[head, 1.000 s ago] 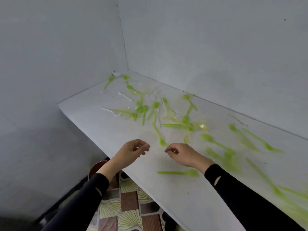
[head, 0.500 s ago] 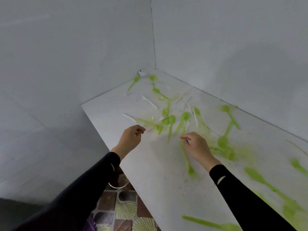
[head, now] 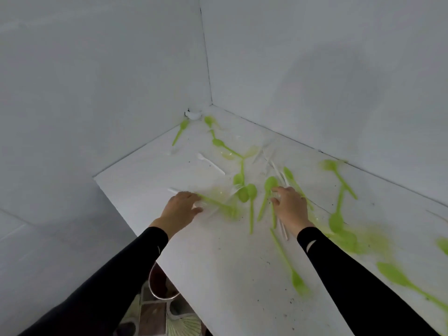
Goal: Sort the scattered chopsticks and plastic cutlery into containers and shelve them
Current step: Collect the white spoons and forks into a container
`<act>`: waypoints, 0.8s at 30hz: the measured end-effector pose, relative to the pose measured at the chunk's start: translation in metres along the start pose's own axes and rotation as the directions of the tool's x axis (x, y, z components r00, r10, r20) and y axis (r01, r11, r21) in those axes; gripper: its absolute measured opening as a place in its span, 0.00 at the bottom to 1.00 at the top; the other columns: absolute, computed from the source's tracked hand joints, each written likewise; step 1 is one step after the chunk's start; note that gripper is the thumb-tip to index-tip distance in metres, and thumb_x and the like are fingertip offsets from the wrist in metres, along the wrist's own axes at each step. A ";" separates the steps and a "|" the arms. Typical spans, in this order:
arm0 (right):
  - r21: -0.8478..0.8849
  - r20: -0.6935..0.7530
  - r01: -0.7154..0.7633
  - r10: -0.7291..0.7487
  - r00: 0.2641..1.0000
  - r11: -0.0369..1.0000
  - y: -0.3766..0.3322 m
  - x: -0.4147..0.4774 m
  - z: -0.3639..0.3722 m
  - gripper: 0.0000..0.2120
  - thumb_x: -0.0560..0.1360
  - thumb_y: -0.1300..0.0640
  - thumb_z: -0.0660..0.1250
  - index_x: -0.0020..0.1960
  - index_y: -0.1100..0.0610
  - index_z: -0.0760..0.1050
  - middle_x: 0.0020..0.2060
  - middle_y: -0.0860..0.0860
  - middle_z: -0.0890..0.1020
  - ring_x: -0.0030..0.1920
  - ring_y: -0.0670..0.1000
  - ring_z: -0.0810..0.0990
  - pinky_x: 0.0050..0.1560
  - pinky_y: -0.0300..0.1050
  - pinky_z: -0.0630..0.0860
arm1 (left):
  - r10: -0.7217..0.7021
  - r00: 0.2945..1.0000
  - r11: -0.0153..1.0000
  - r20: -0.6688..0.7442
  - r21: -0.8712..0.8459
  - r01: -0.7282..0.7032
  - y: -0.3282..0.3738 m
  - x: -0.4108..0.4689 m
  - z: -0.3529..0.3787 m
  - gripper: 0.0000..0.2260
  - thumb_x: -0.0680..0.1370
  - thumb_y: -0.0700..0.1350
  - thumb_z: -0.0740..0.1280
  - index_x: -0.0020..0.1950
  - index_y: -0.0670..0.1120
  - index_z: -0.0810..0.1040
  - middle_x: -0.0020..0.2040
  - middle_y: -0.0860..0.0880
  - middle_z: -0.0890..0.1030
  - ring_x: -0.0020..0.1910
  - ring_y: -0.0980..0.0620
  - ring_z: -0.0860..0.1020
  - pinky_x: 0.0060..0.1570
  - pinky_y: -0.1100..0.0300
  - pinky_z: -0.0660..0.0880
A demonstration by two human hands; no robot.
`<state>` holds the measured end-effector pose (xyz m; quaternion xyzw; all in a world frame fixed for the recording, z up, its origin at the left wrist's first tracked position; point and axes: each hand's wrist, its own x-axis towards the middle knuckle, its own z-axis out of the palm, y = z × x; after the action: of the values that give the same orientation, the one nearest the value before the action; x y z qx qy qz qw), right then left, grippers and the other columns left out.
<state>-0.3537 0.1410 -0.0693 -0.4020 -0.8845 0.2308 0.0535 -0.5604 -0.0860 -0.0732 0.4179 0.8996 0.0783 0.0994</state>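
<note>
Head view.
A: What is on the white table [head: 218, 275]?
B: Lots of green spoons [head: 252, 190]. They lie all over, from the corner by the walls to the near edge. Some white cutlery [head: 209, 162] lies there too.
A: Where are the hands?
B: Both are down in the pile. The left hand [head: 180, 209] is near the table's left edge, fingers bent over a green handle and something pale. The right hand [head: 291, 207] sits on the middle bunch, fingers curled down.
A: Are they holding anything?
B: I cannot tell. It is too blurry there. Some thin white sticks [head: 283, 230] poke out under the right wrist. Maybe chopsticks, maybe not.
A: Will the spoons be hard to pick up?
B: I think they are very light and thin. They lie flat, so they may slide on the smooth top. Bend one too much and it could snap.
A: So where do you grab?
B: On the long handle, near the middle, with thumb and finger. Or take a few handles that point the same way.
A: Where do they go?
B: I see no box here. Only a round bowl [head: 152, 287] shows below the table edge.
</note>
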 end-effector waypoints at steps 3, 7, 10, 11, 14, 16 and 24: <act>0.105 -0.035 -0.078 0.082 0.996 0.991 -0.007 0.008 0.003 0.17 0.78 0.61 0.63 0.67 0.58 0.69 0.59 0.56 0.78 0.60 0.59 0.76 0.59 0.51 0.68 | 0.134 0.991 0.988 0.006 -0.082 -0.133 -0.019 0.021 0.000 0.15 0.78 0.47 0.70 0.62 0.43 0.79 0.55 0.45 0.78 0.58 0.43 0.75 0.58 0.57 0.67; 0.304 -0.126 -0.138 0.183 0.975 0.942 -0.032 0.020 0.002 0.28 0.75 0.68 0.61 0.74 0.59 0.61 0.60 0.62 0.74 0.58 0.62 0.76 0.54 0.53 0.73 | 0.244 0.969 0.952 0.029 -0.198 -0.234 -0.046 0.053 -0.012 0.07 0.79 0.42 0.69 0.53 0.39 0.81 0.41 0.52 0.70 0.45 0.45 0.76 0.47 0.59 0.67; 0.312 -0.119 -0.166 0.211 0.970 0.936 -0.057 0.026 0.010 0.21 0.76 0.67 0.60 0.69 0.63 0.67 0.61 0.61 0.72 0.55 0.61 0.76 0.50 0.46 0.70 | 0.160 0.983 0.940 -0.089 -0.290 -0.179 -0.060 0.077 -0.029 0.06 0.79 0.41 0.65 0.46 0.39 0.78 0.38 0.48 0.72 0.37 0.45 0.75 0.40 0.59 0.67; 0.317 -0.092 -0.179 0.218 0.972 0.932 -0.066 0.029 0.016 0.16 0.76 0.65 0.61 0.63 0.62 0.71 0.57 0.60 0.74 0.52 0.60 0.76 0.48 0.46 0.69 | 0.072 0.993 0.921 -0.094 -0.376 -0.103 -0.065 0.086 -0.036 0.06 0.79 0.41 0.64 0.45 0.40 0.75 0.37 0.46 0.75 0.35 0.45 0.77 0.35 0.58 0.69; 0.340 0.035 -0.298 0.305 0.952 0.892 -0.089 0.035 0.027 0.08 0.74 0.54 0.66 0.40 0.56 0.69 0.35 0.51 0.73 0.36 0.53 0.72 0.37 0.48 0.67 | -0.187 0.982 0.801 -0.015 -0.581 0.144 -0.077 0.112 -0.053 0.07 0.79 0.44 0.63 0.49 0.40 0.72 0.40 0.45 0.81 0.35 0.45 0.79 0.31 0.60 0.72; 0.315 0.087 -0.361 0.352 0.932 0.878 -0.097 0.041 0.034 0.19 0.73 0.45 0.69 0.34 0.53 0.63 0.29 0.49 0.67 0.30 0.50 0.67 0.32 0.45 0.62 | -0.263 0.965 0.815 -0.024 -0.541 0.208 -0.088 0.129 -0.059 0.09 0.78 0.46 0.64 0.51 0.41 0.72 0.41 0.47 0.82 0.42 0.44 0.79 0.38 0.57 0.71; 0.166 0.145 -0.437 0.417 0.897 0.884 -0.107 0.057 0.036 0.13 0.70 0.50 0.70 0.36 0.56 0.69 0.37 0.53 0.84 0.37 0.53 0.81 0.33 0.40 0.68 | -0.141 0.979 0.960 -0.149 -0.264 0.098 -0.135 0.178 -0.063 0.18 0.79 0.46 0.67 0.67 0.42 0.74 0.59 0.42 0.77 0.61 0.39 0.72 0.57 0.49 0.70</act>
<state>-0.4756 0.1083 -0.0584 -0.5671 -0.7489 0.3428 -0.0064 -0.7874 -0.0390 -0.0629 0.3384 0.9109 0.2216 0.0817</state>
